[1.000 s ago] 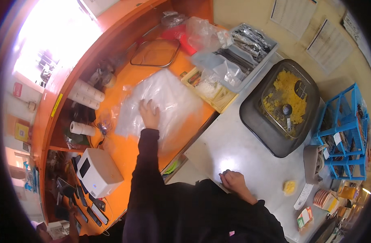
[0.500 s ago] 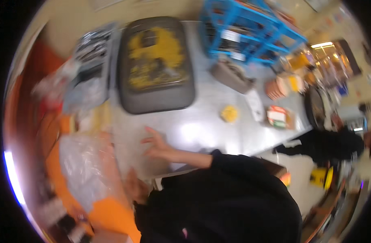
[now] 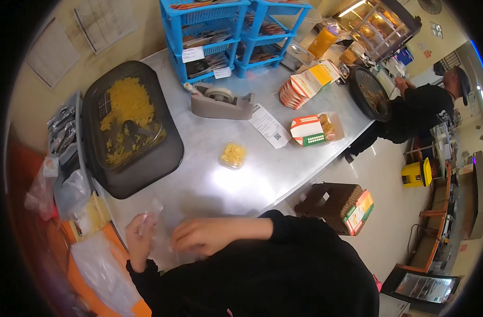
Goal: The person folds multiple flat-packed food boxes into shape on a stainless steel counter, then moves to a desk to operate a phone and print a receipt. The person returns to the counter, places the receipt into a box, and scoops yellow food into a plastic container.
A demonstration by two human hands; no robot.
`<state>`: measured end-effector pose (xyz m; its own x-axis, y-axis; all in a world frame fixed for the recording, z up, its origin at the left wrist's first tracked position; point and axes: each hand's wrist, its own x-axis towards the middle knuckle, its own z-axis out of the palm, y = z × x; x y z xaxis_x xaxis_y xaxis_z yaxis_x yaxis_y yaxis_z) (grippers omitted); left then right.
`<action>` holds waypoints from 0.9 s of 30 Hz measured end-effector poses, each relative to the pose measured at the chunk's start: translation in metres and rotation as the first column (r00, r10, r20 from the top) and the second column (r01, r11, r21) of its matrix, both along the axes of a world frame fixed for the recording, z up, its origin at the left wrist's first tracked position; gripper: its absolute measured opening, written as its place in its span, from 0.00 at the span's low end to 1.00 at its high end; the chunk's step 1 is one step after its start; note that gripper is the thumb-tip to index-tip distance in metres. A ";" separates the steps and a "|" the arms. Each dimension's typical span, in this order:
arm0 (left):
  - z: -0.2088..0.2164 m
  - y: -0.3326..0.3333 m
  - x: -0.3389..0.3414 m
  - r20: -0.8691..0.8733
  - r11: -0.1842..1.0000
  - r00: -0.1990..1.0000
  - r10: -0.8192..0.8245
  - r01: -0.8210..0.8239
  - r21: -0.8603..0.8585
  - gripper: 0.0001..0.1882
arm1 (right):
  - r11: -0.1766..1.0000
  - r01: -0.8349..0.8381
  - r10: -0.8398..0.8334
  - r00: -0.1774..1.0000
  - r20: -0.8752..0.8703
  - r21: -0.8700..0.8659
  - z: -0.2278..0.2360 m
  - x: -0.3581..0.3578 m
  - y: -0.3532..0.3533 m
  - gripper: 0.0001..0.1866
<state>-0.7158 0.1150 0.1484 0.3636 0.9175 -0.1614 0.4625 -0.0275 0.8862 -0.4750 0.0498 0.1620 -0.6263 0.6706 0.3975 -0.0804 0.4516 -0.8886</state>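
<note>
My left hand [image 3: 139,236] is closed on a thin, clear plastic bag [image 3: 158,235] that stands up past its fingertips at the near table edge. Beside it, my right hand [image 3: 204,235] has its fingers curled down at the bag's other side; its fingertips are partly hidden, and the plastic seems to run between both hands. Farther off sits a small clear tub [image 3: 233,154] filled with yellow food pieces. A large dark tray [image 3: 138,179] at the far left carries a shallow container of the same yellow food [image 3: 130,100] with a dark utensil in it.
Clear plastic bags [image 3: 101,269] lie on an orange surface at my left. On the metal table [image 3: 194,153] are a tape dispenser [image 3: 220,105], a printed slip [image 3: 269,126], food cartons [image 3: 316,129] and blue racks [image 3: 204,39]. A co-worker [image 3: 421,105] stands at the far right by a round pan [image 3: 365,90].
My left hand has risen from the low table edge and now holds clear plastic. My right hand, earlier with fingers spread, has curled in beside it. The view has turned and sharpened.
</note>
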 end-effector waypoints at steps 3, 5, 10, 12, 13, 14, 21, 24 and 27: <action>-0.019 0.003 -0.060 0.205 0.955 0.938 0.278 -0.293 0.045 0.10 | 0.990 0.085 -0.098 0.989 -0.108 -0.117 0.008 0.061 -0.009 0.12; 0.026 -0.008 -0.068 0.665 0.825 0.505 0.550 -0.449 -0.342 0.11 | 0.978 0.165 -0.188 0.962 -0.198 -0.125 -0.001 0.107 -0.016 0.16; 0.046 -0.046 0.004 0.719 0.904 0.549 0.425 -0.219 -0.367 0.20 | 0.856 0.425 -0.419 0.904 0.085 -0.293 -0.010 0.150 -0.064 0.17; 0.046 -0.050 0.037 0.667 0.926 0.679 0.306 -0.051 -0.374 0.22 | 0.730 0.517 -0.517 0.845 0.135 -0.447 -0.020 0.185 -0.083 0.17; 0.045 -0.058 0.056 0.522 0.910 0.788 0.327 -0.113 -0.400 0.24 | 0.645 0.696 -0.677 0.712 0.185 -0.317 -0.031 0.212 -0.089 0.15; 0.038 -0.067 0.085 0.309 0.967 0.918 0.249 -0.218 -0.131 0.26 | 0.518 0.838 -0.813 0.545 0.207 -0.173 -0.040 0.242 -0.092 0.14; -0.021 -0.094 0.268 -0.514 0.839 0.856 -0.047 0.313 0.445 0.22 | -0.236 0.852 -0.901 -0.371 0.223 0.468 -0.090 0.453 -0.108 0.19; -0.038 -0.098 0.336 -0.542 0.903 0.801 -0.255 0.397 0.162 0.18 | -0.024 0.936 -0.868 -0.193 0.457 0.351 -0.095 0.488 -0.102 0.20; -0.068 -0.108 0.393 -0.117 0.947 0.941 -0.317 0.321 0.019 0.18 | 0.149 0.967 -0.838 0.012 0.546 0.206 -0.088 0.519 -0.099 0.21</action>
